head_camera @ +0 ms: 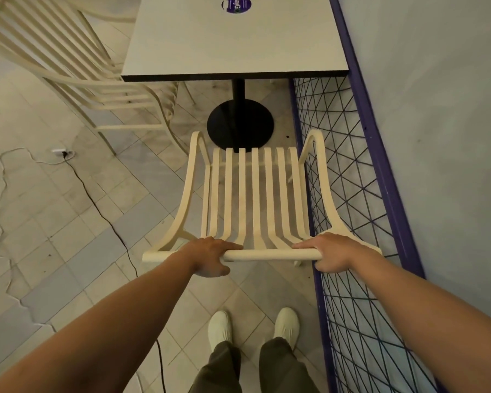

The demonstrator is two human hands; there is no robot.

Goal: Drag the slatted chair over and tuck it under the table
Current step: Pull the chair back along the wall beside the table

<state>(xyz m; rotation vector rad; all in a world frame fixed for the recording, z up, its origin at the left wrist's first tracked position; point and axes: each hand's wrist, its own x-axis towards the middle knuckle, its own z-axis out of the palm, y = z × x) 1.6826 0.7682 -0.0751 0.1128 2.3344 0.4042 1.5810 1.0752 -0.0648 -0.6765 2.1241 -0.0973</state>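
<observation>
Looking down from the head camera, two bare forearms reach forward to a cream slatted chair (255, 194) seen from behind and above. The left hand (210, 258) grips the chair's top rail (270, 254) left of centre, fingers over the top and thumb underneath. The right hand (333, 255) grips the same rail near its right end, fingers curled round it. The chair faces away from the person, toward a pale rectangular table (233, 46). Its seat slats run forward, and the front edge of the seat appears just at the near rim of the table's round black base (240, 124). The whole chair sits on the near side of the tabletop's dark edge, not under it. The right armrest is close beside a purple-framed wire mesh panel (352, 194) that runs along a grey wall (437, 109).

A round purple sticker (236, 4) lies on the far part of the tabletop. A second cream slatted chair (68, 66) stands at the table's left side, partly tucked beneath it. On the tiled floor (54, 222) to the left, a black cable (97, 199) trails from a small white socket block (63, 153). At the bottom of the view are the person's white shoes (220, 326) and dark olive trousers (219, 367), directly behind the chair.
</observation>
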